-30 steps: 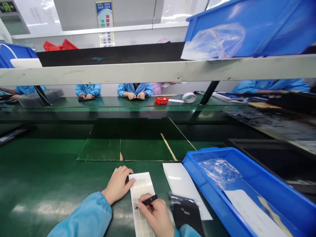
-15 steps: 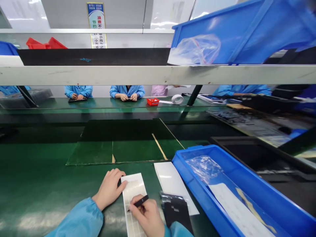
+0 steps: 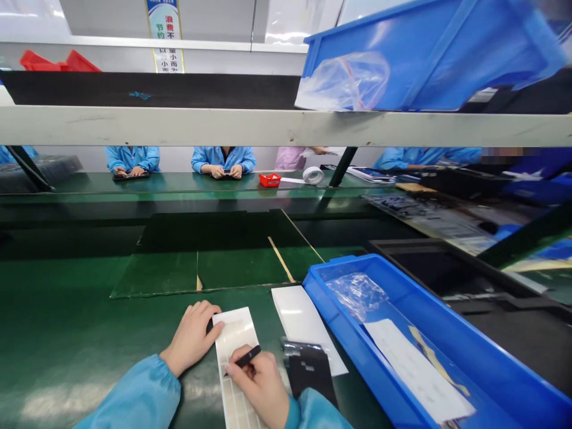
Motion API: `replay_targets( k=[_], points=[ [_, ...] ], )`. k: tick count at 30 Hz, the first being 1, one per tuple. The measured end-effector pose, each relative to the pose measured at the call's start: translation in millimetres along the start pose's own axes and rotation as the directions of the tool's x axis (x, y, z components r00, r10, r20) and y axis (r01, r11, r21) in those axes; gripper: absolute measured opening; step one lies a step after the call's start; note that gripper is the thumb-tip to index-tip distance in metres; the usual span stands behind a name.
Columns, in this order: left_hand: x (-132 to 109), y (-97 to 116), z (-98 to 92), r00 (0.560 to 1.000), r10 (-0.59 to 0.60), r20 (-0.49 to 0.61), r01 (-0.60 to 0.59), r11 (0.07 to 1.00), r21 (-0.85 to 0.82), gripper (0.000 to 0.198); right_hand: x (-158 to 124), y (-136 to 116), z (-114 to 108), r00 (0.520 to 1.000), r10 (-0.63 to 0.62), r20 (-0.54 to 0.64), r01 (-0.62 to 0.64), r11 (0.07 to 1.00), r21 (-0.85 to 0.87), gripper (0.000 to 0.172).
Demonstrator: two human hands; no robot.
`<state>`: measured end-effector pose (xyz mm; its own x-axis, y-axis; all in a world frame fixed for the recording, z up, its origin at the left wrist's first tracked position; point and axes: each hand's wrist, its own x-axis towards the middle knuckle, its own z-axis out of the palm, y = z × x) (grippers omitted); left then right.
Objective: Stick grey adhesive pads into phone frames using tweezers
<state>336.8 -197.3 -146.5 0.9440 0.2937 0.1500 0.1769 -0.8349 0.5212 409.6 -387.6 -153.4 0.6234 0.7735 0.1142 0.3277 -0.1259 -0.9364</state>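
Two hands on the sheet. Right-hand fingers (image 3: 252, 370) closed in a pinch on a black pen (image 3: 248, 356), its tip down at the sheet's lower-left ruled grid. Right hand (image 3: 261, 381) rests on the sheet's lower right. Left hand (image 3: 191, 338) open, fingers spread and relaxed, fingertips touching the sheet's upper left edge, holding it flat; no grip.

White label sheet (image 3: 233, 345) lies on the green bench mat (image 3: 58, 322), between the hands, long axis running 12 to 6. At 2 o'clock from the sheet: plain white strip (image 3: 304, 328), just beside it. At 3 o'clock: black packet (image 3: 308, 369), partly under the right sleeve (image 3: 315, 412). Further at 3 o'clock: blue bin (image 3: 415, 292) holding a clear bag (image 3: 356, 295). At 12 o'clock, well apart, across the bench: co-worker's hands (image 3: 217, 171), red tray (image 3: 270, 180), tape roll (image 3: 313, 175).
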Motion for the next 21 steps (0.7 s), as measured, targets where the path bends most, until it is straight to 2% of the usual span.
replay_targets(
  k=[21],
  points=[
    [1.4, 0.8, -1.7, 1.0, 0.007, -0.008, -0.006, 0.999, 0.034, 0.019, 2.8, -5.6, -1.2, 1.0, -0.01, -0.005, 0.01, 1.0, 0.007, 0.033]
  ],
)
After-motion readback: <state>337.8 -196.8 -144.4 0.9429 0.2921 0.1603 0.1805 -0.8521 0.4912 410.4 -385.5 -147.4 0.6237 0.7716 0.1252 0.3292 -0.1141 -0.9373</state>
